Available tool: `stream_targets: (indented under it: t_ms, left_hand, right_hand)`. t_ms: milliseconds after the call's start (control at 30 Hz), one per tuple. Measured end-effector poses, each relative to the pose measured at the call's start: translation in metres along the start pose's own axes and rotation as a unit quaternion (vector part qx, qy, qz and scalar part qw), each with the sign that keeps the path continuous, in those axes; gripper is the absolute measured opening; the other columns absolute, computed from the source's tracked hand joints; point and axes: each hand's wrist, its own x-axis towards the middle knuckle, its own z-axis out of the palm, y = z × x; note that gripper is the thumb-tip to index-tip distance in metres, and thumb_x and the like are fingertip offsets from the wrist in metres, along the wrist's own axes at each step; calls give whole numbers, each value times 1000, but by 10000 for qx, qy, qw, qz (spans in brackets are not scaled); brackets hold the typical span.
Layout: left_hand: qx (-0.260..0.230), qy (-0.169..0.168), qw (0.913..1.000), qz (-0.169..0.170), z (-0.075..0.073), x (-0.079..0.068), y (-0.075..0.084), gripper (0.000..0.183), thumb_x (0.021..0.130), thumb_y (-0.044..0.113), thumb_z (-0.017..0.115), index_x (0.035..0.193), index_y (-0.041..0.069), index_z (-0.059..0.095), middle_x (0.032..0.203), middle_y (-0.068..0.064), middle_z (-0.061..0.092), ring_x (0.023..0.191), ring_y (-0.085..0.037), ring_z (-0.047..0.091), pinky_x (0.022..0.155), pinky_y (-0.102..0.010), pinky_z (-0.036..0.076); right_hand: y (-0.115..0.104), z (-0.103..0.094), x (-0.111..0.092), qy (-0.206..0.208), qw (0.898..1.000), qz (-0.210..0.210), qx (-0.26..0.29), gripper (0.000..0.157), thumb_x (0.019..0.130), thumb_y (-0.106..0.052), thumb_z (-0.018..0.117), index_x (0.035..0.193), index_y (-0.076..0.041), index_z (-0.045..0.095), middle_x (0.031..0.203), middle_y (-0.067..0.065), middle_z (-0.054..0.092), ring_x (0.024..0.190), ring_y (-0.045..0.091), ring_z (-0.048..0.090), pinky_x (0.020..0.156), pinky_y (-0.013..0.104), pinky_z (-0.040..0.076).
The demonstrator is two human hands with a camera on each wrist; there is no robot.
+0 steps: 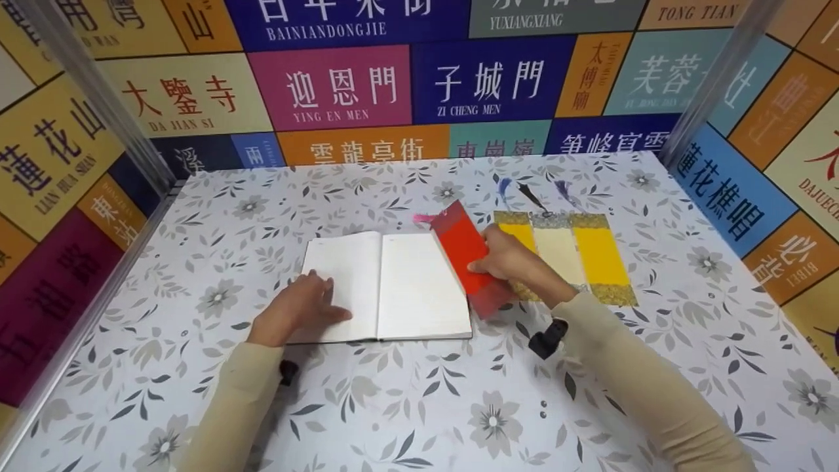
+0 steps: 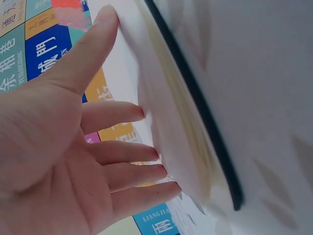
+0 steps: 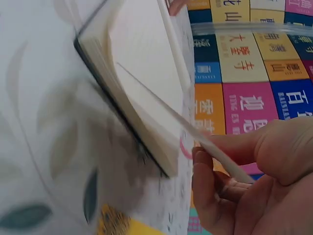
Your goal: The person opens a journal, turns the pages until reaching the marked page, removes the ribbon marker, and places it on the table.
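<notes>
An open notebook (image 1: 423,282) with blank-looking pages lies on the patterned tablecloth. My left hand (image 1: 301,305) rests on its left page with the fingers fairly straight; in the left wrist view the fingertips (image 2: 161,166) touch the page by the book's edge. My right hand (image 1: 508,262) pinches a red bookmark (image 1: 462,246) between thumb and fingers, tilted over the right page's outer edge. A pink tassel (image 1: 427,217) shows at the bookmark's top end. In the right wrist view the bookmark (image 3: 181,120) appears edge-on above the notebook (image 3: 146,63).
Right of the notebook lie a yellow bookmark (image 1: 600,255) with glittery ends, a cream bookmark (image 1: 560,252) and another yellow bookmark (image 1: 518,233) partly behind the right hand. Dark and bluish tassels (image 1: 532,196) extend from their tops. Panels with place names (image 1: 491,82) stand behind the table.
</notes>
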Motion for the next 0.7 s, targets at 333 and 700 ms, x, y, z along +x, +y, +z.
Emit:
stream_targets:
  t_ms: [333,700]
  left_hand:
    - [198,312,9993,84,6,-5,-3,75,85,34,79,142,-5,48,149,-35,43,139,-49,42,114,-61,37]
    - [103,1,9999,-12,3,-7,-8,84,87,40,76,154,5,38,161,-31,26,148,-56,21,119,-71,19]
  right_hand:
    - [36,-80,-2,1022,9945,128,-169,49,103,-12,43,150,2,35,130,33,56,102,37,63,70,33,57]
    - [91,-158,-4,1778,9780,992,457,64,95,-7,33,156,7,19,134,35,47,76,23,65,64,35,63]
